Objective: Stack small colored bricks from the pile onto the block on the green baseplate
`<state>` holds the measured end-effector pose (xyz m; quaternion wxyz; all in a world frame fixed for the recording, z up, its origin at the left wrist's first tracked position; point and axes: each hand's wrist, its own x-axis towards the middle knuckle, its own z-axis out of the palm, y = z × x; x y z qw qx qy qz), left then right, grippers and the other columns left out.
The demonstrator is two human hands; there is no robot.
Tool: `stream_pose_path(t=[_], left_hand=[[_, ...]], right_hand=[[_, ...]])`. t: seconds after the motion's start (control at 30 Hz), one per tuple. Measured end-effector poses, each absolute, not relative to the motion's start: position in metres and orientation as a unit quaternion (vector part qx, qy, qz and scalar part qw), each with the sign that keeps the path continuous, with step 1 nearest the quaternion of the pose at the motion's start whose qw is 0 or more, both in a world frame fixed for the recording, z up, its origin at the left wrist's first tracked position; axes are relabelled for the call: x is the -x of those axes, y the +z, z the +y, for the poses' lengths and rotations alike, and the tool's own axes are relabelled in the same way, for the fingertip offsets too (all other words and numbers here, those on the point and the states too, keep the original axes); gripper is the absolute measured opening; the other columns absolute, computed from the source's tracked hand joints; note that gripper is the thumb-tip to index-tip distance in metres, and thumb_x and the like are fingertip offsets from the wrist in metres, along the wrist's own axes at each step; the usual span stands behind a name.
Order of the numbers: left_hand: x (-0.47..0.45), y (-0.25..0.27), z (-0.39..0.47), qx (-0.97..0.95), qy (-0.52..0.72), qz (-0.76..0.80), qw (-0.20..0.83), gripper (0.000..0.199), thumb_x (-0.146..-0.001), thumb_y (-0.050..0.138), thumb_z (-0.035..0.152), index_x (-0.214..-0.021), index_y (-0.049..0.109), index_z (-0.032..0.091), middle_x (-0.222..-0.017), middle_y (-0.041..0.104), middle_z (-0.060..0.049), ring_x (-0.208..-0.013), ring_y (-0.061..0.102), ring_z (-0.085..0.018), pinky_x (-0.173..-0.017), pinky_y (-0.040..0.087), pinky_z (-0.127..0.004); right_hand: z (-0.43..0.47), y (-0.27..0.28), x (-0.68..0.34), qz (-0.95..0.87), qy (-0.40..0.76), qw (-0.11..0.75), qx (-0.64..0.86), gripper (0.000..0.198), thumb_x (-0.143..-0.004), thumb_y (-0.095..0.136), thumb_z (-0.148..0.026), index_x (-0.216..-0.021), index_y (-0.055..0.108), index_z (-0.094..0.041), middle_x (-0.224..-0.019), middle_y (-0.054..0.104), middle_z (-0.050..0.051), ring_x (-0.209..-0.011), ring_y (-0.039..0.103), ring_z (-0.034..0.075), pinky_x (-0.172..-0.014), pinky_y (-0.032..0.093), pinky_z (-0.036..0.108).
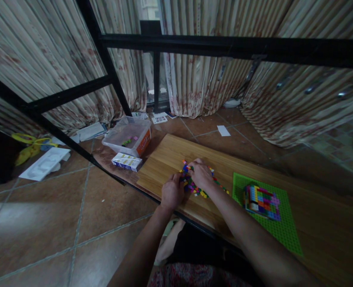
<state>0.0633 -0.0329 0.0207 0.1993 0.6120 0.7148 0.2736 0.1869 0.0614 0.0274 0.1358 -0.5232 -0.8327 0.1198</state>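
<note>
A loose pile of small coloured toy bricks [191, 186] lies on the wooden board. At its left edge is my left hand [172, 192], fingers curled inward against the bricks; what they pinch, if anything, is too small to make out. My right hand [201, 174] bends over the top of the pile, with its closed fingertips among the bricks and partly hidden. To the right, a green baseplate [284, 231] carries a low block structure [261, 201] built from bricks of many colours, with a pink piece on its right side.
The long wooden tabletop [170, 153] has a black metal frame [194, 41] beyond it. On the left are a clear plastic bin [125, 133] with a few bricks inside and a small white-and-purple box [126, 161]. A white tray [45, 163] and papers lie on the tiled floor.
</note>
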Motion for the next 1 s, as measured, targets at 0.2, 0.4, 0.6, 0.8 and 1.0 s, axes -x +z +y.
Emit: stream_pose_path(t=[0.2,0.4,0.6,0.8,1.0], left_hand=[[-0.058,0.024,-0.031,-0.548,0.387,0.698,0.251,0.022,-0.088,0.048,0.029,-0.105,0.06,0.02,-0.099,0.067,-0.007,-0.093,0.063,-0.018,-0.083,0.047,-0.029],[-0.063,0.03,-0.015,-0.496,0.504,0.582,0.401,0.032,-0.087,0.049,0.045,-0.09,0.062,0.016,-0.078,0.064,-0.002,-0.07,0.058,-0.012,-0.065,0.046,-0.023],[-0.081,0.036,-0.02,-0.383,0.549,0.516,0.535,0.035,-0.075,0.063,0.049,-0.079,0.059,0.015,-0.055,0.052,0.005,-0.048,0.043,-0.006,-0.049,0.036,-0.019],[-0.094,0.042,-0.034,-0.365,0.546,0.498,0.566,0.031,-0.075,0.063,0.047,-0.076,0.058,0.016,-0.055,0.05,0.005,-0.044,0.034,-0.004,-0.045,0.027,-0.018],[-0.098,0.043,-0.039,-0.355,0.539,0.506,0.572,0.026,-0.075,0.063,0.041,-0.072,0.056,0.016,-0.051,0.045,0.007,-0.043,0.033,-0.004,-0.044,0.026,-0.018]], right_hand=[[0.049,0.041,-0.194,-0.831,0.11,0.18,0.514,0.018,-0.088,0.051,-0.017,-0.1,0.065,-0.02,-0.104,0.06,0.009,-0.102,0.056,0.022,-0.088,0.042,0.031],[0.026,0.058,-0.205,-0.844,0.187,0.246,0.438,0.022,-0.093,0.043,-0.02,-0.104,0.062,-0.022,-0.103,0.064,0.007,-0.101,0.057,0.02,-0.091,0.042,0.032],[0.008,0.046,-0.206,-0.639,0.454,0.417,0.46,0.021,-0.083,0.059,-0.036,-0.096,0.064,-0.02,-0.09,0.069,0.004,-0.082,0.064,0.018,-0.075,0.05,0.031],[-0.004,0.047,-0.205,-0.462,0.59,0.463,0.474,0.03,-0.064,0.075,-0.047,-0.074,0.068,-0.019,-0.061,0.063,-0.001,-0.054,0.055,0.012,-0.052,0.046,0.025],[-0.012,0.047,-0.213,-0.377,0.653,0.461,0.468,0.034,-0.053,0.082,-0.044,-0.071,0.07,-0.017,-0.061,0.065,-0.001,-0.054,0.056,0.011,-0.053,0.047,0.025]])
